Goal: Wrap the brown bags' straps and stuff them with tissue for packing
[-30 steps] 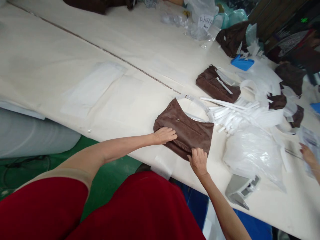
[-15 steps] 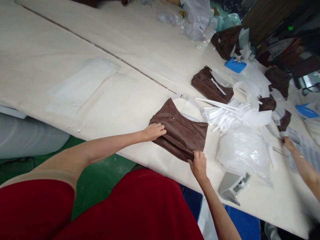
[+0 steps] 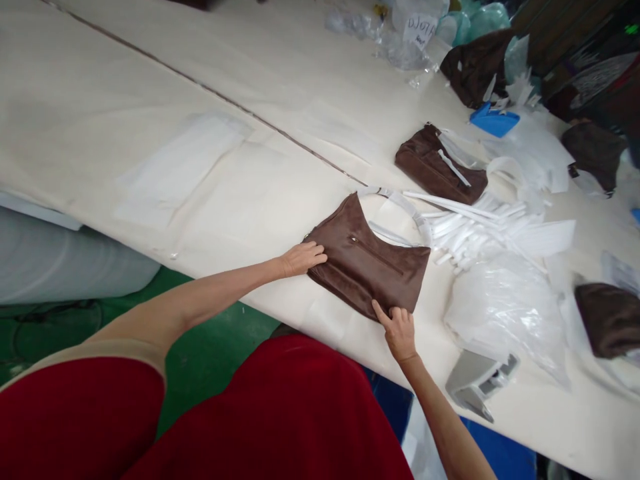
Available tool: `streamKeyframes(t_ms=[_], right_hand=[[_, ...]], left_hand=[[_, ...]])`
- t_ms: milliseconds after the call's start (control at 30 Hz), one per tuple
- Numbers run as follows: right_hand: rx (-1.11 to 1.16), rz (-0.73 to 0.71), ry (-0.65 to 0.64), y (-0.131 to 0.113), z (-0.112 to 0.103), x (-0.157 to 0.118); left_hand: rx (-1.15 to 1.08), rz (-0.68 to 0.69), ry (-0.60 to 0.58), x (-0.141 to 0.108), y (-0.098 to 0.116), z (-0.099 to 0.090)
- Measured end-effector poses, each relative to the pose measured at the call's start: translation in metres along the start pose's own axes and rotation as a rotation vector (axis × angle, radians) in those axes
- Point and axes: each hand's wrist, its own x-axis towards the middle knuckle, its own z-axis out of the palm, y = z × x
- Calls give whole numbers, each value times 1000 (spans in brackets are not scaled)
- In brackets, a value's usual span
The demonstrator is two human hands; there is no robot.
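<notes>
A brown leather handbag (image 3: 375, 257) lies flat on the table in front of me, its front zip facing up. Its strap (image 3: 417, 217), wrapped in white, loops away from me. My left hand (image 3: 303, 259) closes over the bag's left edge, fingers on top; the thumb is hidden. At the lower right corner my right hand (image 3: 399, 331) grips the bottom edge, one finger stretched along the leather and the others bent.
White strips (image 3: 480, 223) lie right of the bag, beside a clear plastic bag (image 3: 505, 307) and a grey tape dispenser (image 3: 477, 383). Another brown handbag (image 3: 437, 167) lies behind. A blue piece (image 3: 495, 121) and more brown bags sit farther off.
My right hand has shifted slightly left along the bottom edge and stretched one finger out. The bag looks smoother there. The view has turned, and the other person's hand is out of sight.
</notes>
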Motion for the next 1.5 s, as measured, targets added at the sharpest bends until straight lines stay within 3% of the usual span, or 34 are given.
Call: streamKeyframes(t_ms=[133,233,333,467,500,600,667,800,867,1000,1100,1200,1267,1300,1333,1400,1500], right_hand=[[17,-72,-122,-21,-33,33],[55,-94,-221,-40,-52,68],[17,-64,-222,-48,-52,92],[12,-27,-211,-47,-43,96],[23,-20,-209,-47,-42,95],[67,-21,-206,-46,-43,91],[91,-28,-192,-47,-44,86],[124,-56,-99,-51,-29,74],[138,-80,-63,-53,-13,67],[143,-153,-47,-53,13,57],[135,-169,-45,-54,21,55],[122,-171,-18,-54,23,55],[106,-180,-9,-55,25,55],[96,-185,-9,-55,26,55],[84,-188,-7,-55,28,54],[58,-195,17,-53,34,52],[46,-234,93,-48,48,46]], left_hand=[[8,8,81,-3,0,1],[-32,4,244,-5,-8,4],[-146,-33,432,-15,-7,13],[-258,-214,685,-50,28,39],[-284,-145,682,-57,40,48],[-325,97,504,-56,72,65],[-282,89,376,-36,87,66],[-388,-152,140,8,94,57],[-409,-294,143,13,88,55],[-396,-629,265,-18,62,46],[-364,-900,412,-50,31,26],[-337,-1056,557,-48,23,3],[-338,-1015,620,-25,40,-5],[-346,-931,633,-10,54,-5],[-349,-723,637,5,66,-3],[-263,-351,540,29,84,7],[-118,-220,360,33,79,25]])
